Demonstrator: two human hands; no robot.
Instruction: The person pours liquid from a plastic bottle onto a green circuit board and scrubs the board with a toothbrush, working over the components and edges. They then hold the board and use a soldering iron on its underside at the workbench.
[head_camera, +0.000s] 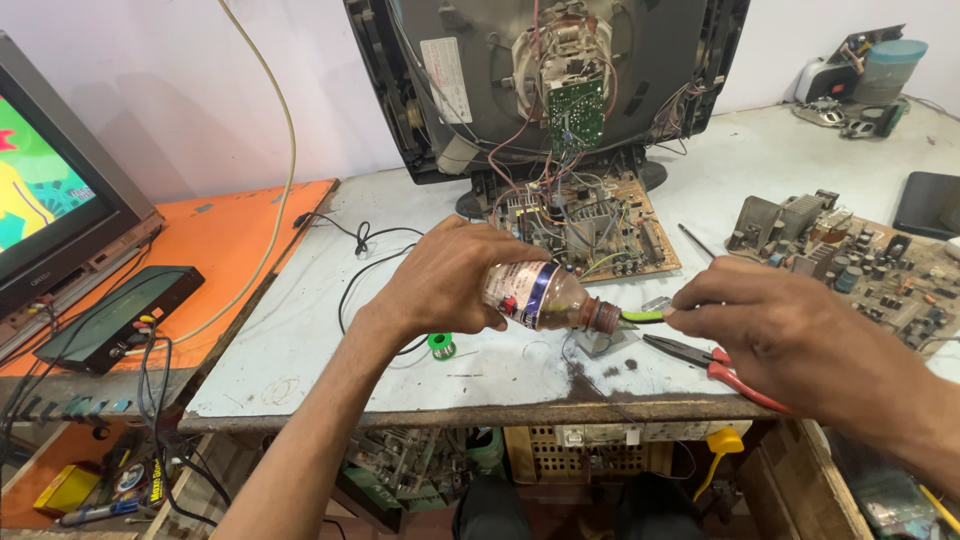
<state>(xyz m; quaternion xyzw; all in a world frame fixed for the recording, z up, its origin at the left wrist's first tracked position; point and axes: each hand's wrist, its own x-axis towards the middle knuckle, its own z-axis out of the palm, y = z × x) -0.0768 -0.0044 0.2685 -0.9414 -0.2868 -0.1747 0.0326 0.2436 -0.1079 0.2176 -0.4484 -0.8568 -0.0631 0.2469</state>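
Bottle (540, 296) in left hand (440, 285)

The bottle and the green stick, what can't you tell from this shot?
- Head view: bottle contents, hidden by label and left hand.
- Green stick far end, covered by right hand fingers.
- Pliers handles, partly under that hand.

Electronics repair workshop, likely TV repair: opened tube television (545, 85), bare circuit boards (850, 265), red-handled pliers (725, 370), worn workbench (300, 340).
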